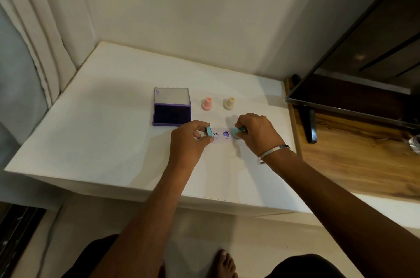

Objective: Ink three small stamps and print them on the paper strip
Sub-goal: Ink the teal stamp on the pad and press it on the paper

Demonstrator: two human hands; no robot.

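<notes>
ink pad point(171, 115): lid open, dark purple pad inside, mid-table | paper strip point(221, 135): toward table's front edge, smiley and heart prints | left hand point(189, 139): pinches blue cap point(208, 131), tilted, at strip's left end | right hand point(255, 132): grips teal stamp point(237, 133) upright on strip's right end | pink stamp point(206, 104), cream stamp point(229, 103): upright behind strip

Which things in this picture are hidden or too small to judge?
Head view only:
- The print under the teal stamp: covered by the stamp and the right hand.
- The paper strip, left end: behind the left hand.
- The teal piece in its grip: too small to identify.
</notes>
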